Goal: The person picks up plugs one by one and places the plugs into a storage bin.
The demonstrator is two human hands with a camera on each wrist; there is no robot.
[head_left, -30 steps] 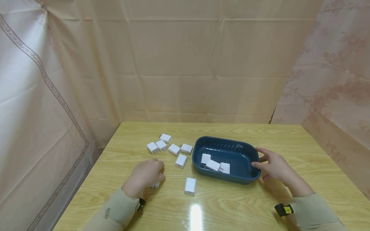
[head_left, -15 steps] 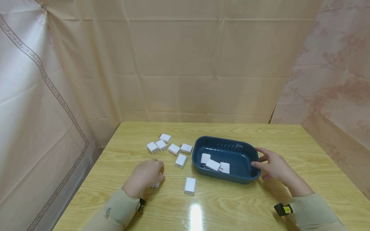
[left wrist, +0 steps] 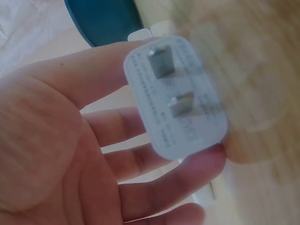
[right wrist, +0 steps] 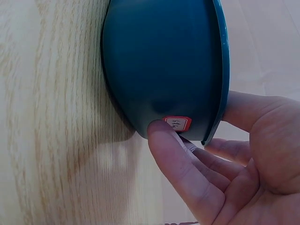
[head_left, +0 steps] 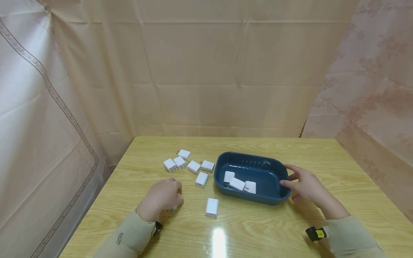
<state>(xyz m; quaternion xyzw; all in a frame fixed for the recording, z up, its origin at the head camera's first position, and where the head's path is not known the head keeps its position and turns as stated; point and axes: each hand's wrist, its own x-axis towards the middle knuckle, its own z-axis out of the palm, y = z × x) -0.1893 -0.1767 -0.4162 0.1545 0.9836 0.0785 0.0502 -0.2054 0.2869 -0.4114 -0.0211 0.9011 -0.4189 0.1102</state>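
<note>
Left of the frame's lower centre, a white two-prong charger is pinched by the left grip; right of centre, a dark-blue tray holding three chargers is grasped at its end by the right grip.

Creased beige cloth fills the upper centre; white cloth with a brown patterned band hangs left, pink flower-printed cloth right; yellow wood-grain surface below.

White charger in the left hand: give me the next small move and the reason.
Probably carry the white charger rightward over the blue bin: the left hand pinches it, three chargers lie inside the bin, and the right hand holds its right end.
</note>
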